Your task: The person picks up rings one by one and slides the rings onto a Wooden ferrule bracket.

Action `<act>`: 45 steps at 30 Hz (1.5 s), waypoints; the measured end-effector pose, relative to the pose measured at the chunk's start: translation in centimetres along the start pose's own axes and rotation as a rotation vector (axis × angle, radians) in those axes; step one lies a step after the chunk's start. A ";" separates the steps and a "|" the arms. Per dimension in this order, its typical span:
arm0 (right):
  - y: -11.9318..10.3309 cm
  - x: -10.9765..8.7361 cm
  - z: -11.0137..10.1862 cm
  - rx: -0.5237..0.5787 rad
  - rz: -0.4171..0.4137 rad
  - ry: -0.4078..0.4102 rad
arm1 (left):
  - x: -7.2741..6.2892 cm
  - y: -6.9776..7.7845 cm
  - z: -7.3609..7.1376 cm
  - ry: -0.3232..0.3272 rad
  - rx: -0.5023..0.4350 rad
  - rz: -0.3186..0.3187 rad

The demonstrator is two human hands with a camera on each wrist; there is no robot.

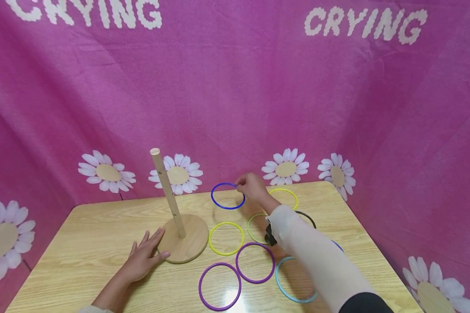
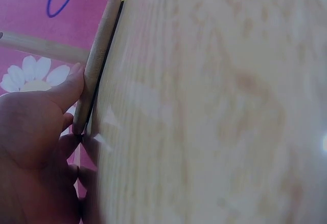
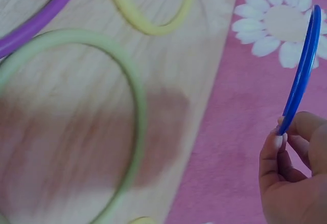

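A blue ring (image 1: pixel 229 208) is pinched at its edge between the thumb and fingertips of my right hand (image 1: pixel 253 188). In the right wrist view the blue ring (image 3: pixel 301 75) stands up from those fingers, off the table. To its left in the head view rises a wooden post (image 1: pixel 168 193) on a round wooden base (image 1: pixel 193 243); the post carries no ring. My left hand (image 1: pixel 142 258) rests by the left of the base, fingers spread, thumb on its rim. The left wrist view shows that thumb against the base edge (image 2: pixel 99 55).
Several rings lie on the table (image 1: pixel 102 226): yellow (image 1: pixel 226 254) beside the base, purple (image 1: pixel 273 263) and another purple (image 1: pixel 200 289) in front, light blue (image 1: pixel 293 300), green (image 1: pixel 249 230), black (image 1: pixel 308 216). The right sleeve partly covers some. A pink curtain (image 1: pixel 235 108) hangs behind.
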State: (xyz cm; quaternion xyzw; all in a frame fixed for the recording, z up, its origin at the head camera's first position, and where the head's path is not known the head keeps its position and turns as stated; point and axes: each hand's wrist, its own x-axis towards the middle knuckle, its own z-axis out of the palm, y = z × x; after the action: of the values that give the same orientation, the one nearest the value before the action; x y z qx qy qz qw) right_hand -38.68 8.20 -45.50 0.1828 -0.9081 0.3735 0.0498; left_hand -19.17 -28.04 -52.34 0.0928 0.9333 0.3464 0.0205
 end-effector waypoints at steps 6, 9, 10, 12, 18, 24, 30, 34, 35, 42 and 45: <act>-2.0 0.2 -0.9 0.006 -0.035 -0.004 | 0.0 0.0 0.0 0.003 -0.001 0.002; -3.1 0.4 -1.4 0.007 -0.066 -0.004 | 0.0 0.0 0.0 0.006 0.004 0.005; -3.5 0.4 -1.6 0.011 -0.076 -0.005 | 0.0 0.0 0.0 0.006 0.004 0.006; -4.3 0.5 -2.0 0.022 -0.096 -0.005 | 0.1 -0.1 0.1 0.007 0.008 0.009; -7.0 0.6 -3.3 0.034 -0.122 0.005 | 0.1 -0.1 0.1 0.002 0.009 0.004; -9.5 0.8 -4.2 0.064 -0.140 0.019 | 0.1 -0.1 0.1 -0.006 0.000 -0.005; -11.8 1.0 -5.3 0.129 -0.162 0.032 | 0.0 0.1 0.0 -0.015 -0.006 -0.014; -13.1 1.2 -5.9 0.154 -0.183 0.050 | 0.0 0.2 0.0 -0.006 -0.001 -0.005; -13.5 1.2 -6.1 0.156 -0.188 0.054 | 0.0 0.2 0.0 -0.004 0.001 -0.003; -16.0 1.3 -6.8 0.174 -0.217 0.071 | -0.1 0.1 0.0 0.008 0.014 0.005; -17.1 1.3 -7.0 0.186 -0.221 0.080 | -0.1 0.1 0.1 0.015 0.018 0.016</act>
State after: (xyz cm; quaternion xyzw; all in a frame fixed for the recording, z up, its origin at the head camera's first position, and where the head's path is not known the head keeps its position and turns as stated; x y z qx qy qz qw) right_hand -33.88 1.54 -28.96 0.2703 -0.8413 0.4551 0.1097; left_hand -19.08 -27.93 -52.36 0.0978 0.9358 0.3387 0.0100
